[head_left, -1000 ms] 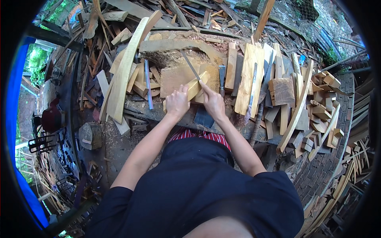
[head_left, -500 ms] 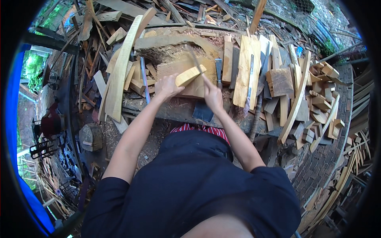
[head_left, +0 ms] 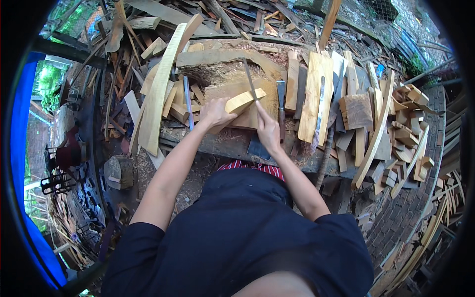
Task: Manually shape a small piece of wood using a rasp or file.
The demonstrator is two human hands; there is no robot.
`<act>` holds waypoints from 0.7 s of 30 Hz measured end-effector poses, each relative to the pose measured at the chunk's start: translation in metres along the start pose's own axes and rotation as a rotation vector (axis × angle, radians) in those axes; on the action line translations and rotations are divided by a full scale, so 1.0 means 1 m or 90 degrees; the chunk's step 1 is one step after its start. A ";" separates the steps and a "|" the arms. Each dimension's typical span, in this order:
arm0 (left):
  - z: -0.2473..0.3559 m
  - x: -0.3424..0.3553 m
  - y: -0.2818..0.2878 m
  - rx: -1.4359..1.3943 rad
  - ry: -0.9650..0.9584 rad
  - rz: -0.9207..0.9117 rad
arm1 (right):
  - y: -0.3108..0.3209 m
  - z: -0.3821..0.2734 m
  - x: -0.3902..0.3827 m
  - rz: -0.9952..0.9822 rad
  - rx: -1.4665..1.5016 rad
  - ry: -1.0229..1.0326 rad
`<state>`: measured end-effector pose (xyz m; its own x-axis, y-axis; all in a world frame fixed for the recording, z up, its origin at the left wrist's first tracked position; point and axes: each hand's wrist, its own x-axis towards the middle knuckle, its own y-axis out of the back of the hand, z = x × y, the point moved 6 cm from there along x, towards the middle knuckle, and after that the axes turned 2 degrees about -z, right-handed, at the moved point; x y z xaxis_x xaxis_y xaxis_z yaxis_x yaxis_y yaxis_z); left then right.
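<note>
My left hand (head_left: 216,113) is closed on a pale yellow wooden block (head_left: 238,101), which is held over a large brown wooden slab (head_left: 267,111). My right hand (head_left: 268,127) grips a long, narrow grey blade tool (head_left: 248,72); its handle is mostly hidden by my fingers, and the blade crosses the block near its right end. Just right of the block lies a chisel-like tool (head_left: 281,99) with a wooden handle. A dark flat piece (head_left: 258,148) sits below my right hand at the bench's front.
Long curved pale boards (head_left: 161,91) lean at the left. Planks (head_left: 311,94), a saw (head_left: 336,79) and piled offcuts (head_left: 405,138) crowd the right. A stump (head_left: 118,171) stands low left. Scrap wood (head_left: 237,15) covers the back; a blue tarp (head_left: 34,123) hangs at far left.
My left hand has moved left along with the block, which is tilted differently. The blade has turned steeper, and my right hand has shifted slightly down and right.
</note>
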<state>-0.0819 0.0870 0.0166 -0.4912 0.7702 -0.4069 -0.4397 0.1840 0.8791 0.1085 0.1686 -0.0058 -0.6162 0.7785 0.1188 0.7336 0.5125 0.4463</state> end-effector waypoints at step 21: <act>0.000 -0.010 0.007 -0.019 0.027 -0.010 | -0.013 -0.014 0.000 -0.017 0.009 0.070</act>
<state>-0.0803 0.0802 0.0268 -0.5148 0.7408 -0.4316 -0.4700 0.1772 0.8647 0.0946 0.1572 0.0007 -0.6630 0.7204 0.2035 0.7196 0.5383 0.4387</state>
